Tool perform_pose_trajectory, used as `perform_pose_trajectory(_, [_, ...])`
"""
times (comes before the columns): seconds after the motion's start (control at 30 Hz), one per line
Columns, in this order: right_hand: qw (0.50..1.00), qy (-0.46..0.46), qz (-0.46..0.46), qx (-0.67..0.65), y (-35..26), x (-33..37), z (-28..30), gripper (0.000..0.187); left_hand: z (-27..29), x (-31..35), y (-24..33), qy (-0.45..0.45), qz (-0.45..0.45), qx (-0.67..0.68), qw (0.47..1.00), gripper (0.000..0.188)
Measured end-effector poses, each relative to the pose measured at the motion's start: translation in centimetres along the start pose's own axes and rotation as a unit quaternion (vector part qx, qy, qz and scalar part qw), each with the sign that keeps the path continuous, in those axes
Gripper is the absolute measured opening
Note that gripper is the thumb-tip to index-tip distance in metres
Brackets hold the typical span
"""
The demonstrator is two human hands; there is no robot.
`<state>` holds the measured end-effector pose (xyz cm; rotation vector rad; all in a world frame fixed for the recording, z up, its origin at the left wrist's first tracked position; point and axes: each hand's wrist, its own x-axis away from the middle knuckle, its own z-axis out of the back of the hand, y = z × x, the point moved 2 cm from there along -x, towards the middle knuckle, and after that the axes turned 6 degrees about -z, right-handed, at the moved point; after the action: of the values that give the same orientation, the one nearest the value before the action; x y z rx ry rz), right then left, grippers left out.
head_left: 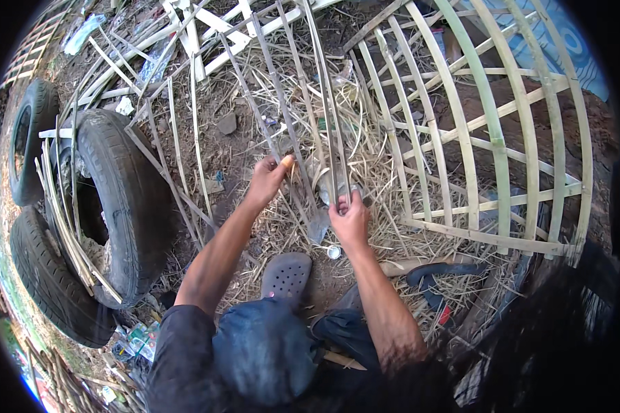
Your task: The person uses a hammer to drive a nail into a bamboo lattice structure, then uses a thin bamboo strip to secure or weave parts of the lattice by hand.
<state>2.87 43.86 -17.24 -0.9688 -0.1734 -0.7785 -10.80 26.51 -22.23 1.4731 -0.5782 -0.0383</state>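
My right hand (pixel 351 220) is closed round the near ends of several long, thin bamboo strips (pixel 329 117), which run away from me past the top of the view. To its left, my left hand (pixel 267 182) has thumb and fingers pinched together on a narrow greyish bamboo strip (pixel 260 117); its fingertips are partly hidden. Another slender strip (pixel 298 72) lies between the two hands. On the right stands a curved lattice panel (pixel 497 144) of crossed bamboo slats, apart from my right hand.
Worn tires (pixel 127 206) stand at the left, with thin strips (pixel 65 227) propped against them. Pale shavings (pixel 386 241) litter the ground. A dark curved tool (pixel 448 270) lies right of my legs. A white cap (pixel 334 252) sits near my grey clog (pixel 286 274). White slats (pixel 198 48) cross behind.
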Motion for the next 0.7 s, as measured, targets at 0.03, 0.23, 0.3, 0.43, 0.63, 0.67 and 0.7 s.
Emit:
perform_pose_trajectory(0.03, [0.998, 0.028, 0.032, -0.056, -0.4, 1.0, -0.7, 0.024, 0.7, 0.8, 0.3, 0.019, 0.006, 0.022, 1.0, 0.031])
perform_pose_trajectory(0.23, [0.992, -0.048, 0.042, -0.11, -1.1, 3.9, -3.8, 0.021, 6.9, 3.6, -0.5, 0.101, 0.053, -0.051, 0.992, 0.028])
perform_pose_trajectory(0.3, [0.994, -0.041, 0.019, -0.096, -0.4, 3.0, -3.9, 0.02, 7.8, 4.2, -0.5, 0.145, -0.005, -0.192, 0.971, 0.029])
perform_pose_trajectory(0.43, [0.998, 0.049, -0.039, -0.027, 2.1, 1.0, 1.8, 0.021, 4.4, 5.5, 4.4, 0.082, -0.011, -0.38, 0.921, 0.048])
perform_pose_trajectory(0.63, [0.996, 0.089, 0.016, 0.007, 3.9, -0.7, 3.2, 0.027, -3.1, 4.2, 5.7, -0.131, -0.404, -0.427, 0.798, 0.028])
perform_pose_trajectory(0.67, [0.996, 0.085, 0.019, 0.009, 3.5, -0.6, 3.1, 0.028, -4.3, 3.6, 5.9, -0.155, -0.424, -0.443, 0.775, 0.027])
perform_pose_trajectory(0.7, [0.997, 0.078, 0.0, -0.004, 4.3, -0.5, 3.1, 0.026, -5.8, 3.1, 6.0, -0.18, -0.444, -0.454, 0.751, 0.026])
